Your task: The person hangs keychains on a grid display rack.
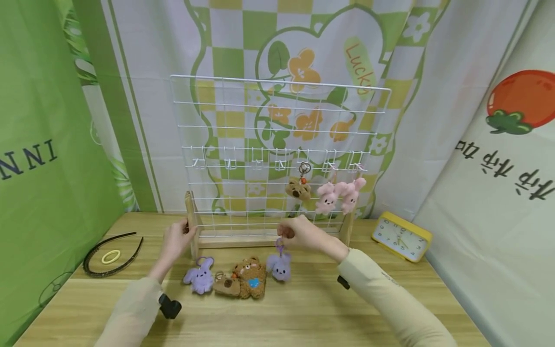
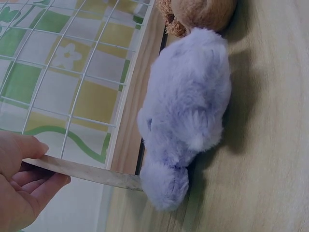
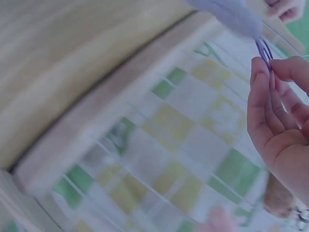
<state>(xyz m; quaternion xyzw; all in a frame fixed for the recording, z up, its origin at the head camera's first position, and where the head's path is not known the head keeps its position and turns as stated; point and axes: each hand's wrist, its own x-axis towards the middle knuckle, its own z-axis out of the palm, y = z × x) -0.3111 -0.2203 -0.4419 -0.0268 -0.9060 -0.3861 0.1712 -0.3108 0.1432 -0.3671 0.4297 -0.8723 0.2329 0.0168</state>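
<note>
My right hand (image 1: 305, 235) pinches the purple ring (image 3: 263, 52) of a lilac plush rabbit keychain (image 1: 279, 267), which hangs below the fingers in front of the rack's base. My left hand (image 1: 175, 239) grips the left wooden leg (image 2: 91, 173) of a white wire grid rack (image 1: 247, 130), thumb on one side and fingers on the other. A second lilac plush keychain (image 1: 200, 276) lies on the table near the left hand. Beside it are a brown plush head keychain (image 1: 227, 286) and a curly brown teddy bear (image 1: 253, 279).
A row of hooks (image 1: 279, 165) crosses the rack. On its right side hang a brown bear-head keychain (image 1: 298, 189) and two pink rabbit keychains (image 1: 328, 200). A black headband (image 1: 88, 262) and yellow ring (image 1: 111, 257) lie at left; a yellow clock (image 1: 401, 237) stands at right.
</note>
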